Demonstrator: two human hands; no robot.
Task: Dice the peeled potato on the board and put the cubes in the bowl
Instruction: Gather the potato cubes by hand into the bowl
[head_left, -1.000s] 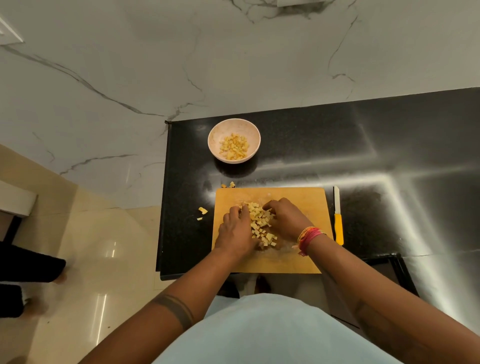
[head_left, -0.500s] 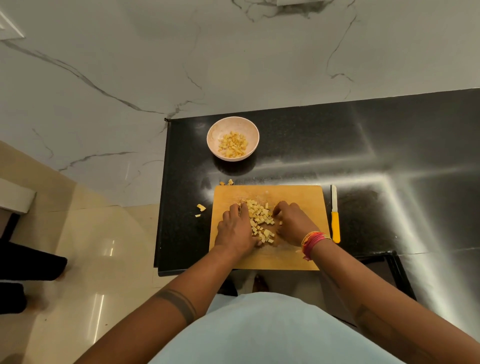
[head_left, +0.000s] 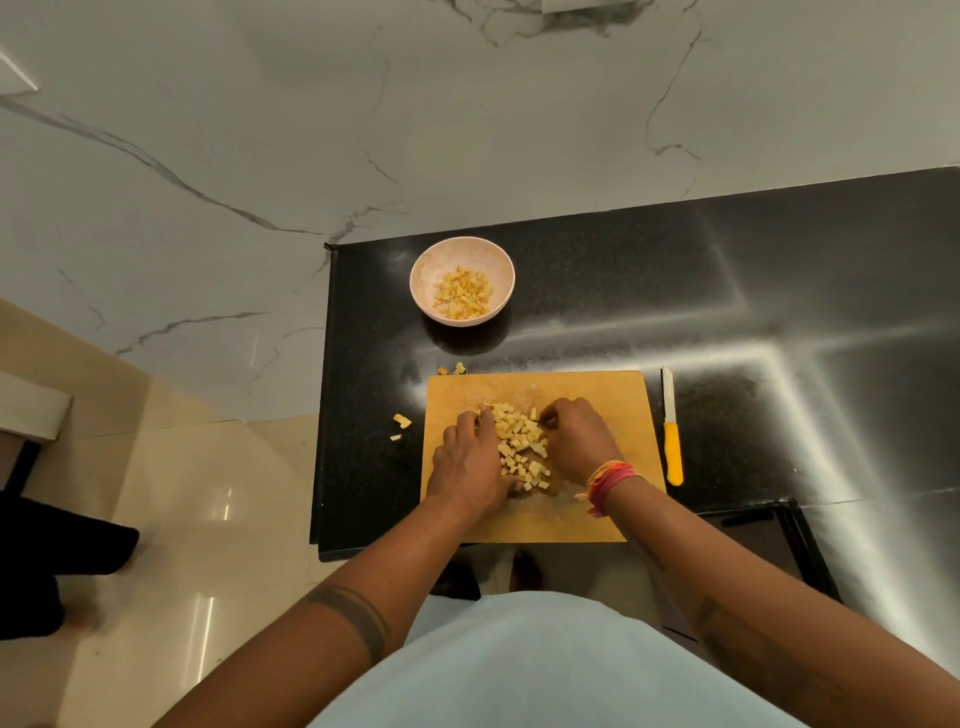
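A heap of potato cubes (head_left: 519, 447) lies mid-board on the wooden cutting board (head_left: 597, 395), flanked by the left hand (head_left: 470, 462), fingers straight against it, and the right hand (head_left: 579, 439), fingers curled at its edge, with the bowl (head_left: 426, 280) beyond.

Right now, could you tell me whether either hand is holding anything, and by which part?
Neither plainly grips anything. The left hand and right hand flank the potato cubes on the board, cupping the pile's sides.

Dim warm light, streaky white glare across the black counter (head_left: 727, 312), perhaps slight wide-angle edge bending.
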